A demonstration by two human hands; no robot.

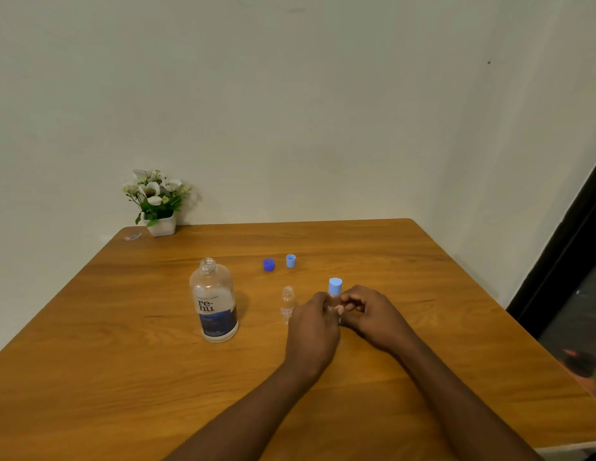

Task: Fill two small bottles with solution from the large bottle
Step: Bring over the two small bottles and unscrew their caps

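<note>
A large clear bottle (215,302) with a "renu" label stands uncapped on the wooden table (123,361). To its right stands a small clear bottle (287,304), open at the top. A second small bottle with a light blue cap (335,287) stands between my hands; its body is mostly hidden. My left hand (315,322) and my right hand (368,311) both curl their fingers round it. A dark blue cap (269,264) and a light blue cap (290,261) lie behind the bottles.
A white pot of white flowers (158,202) sits at the table's back left corner, with a small scrap (133,237) beside it. The wall runs close behind the table. The table's right edge borders a dark frame (562,261).
</note>
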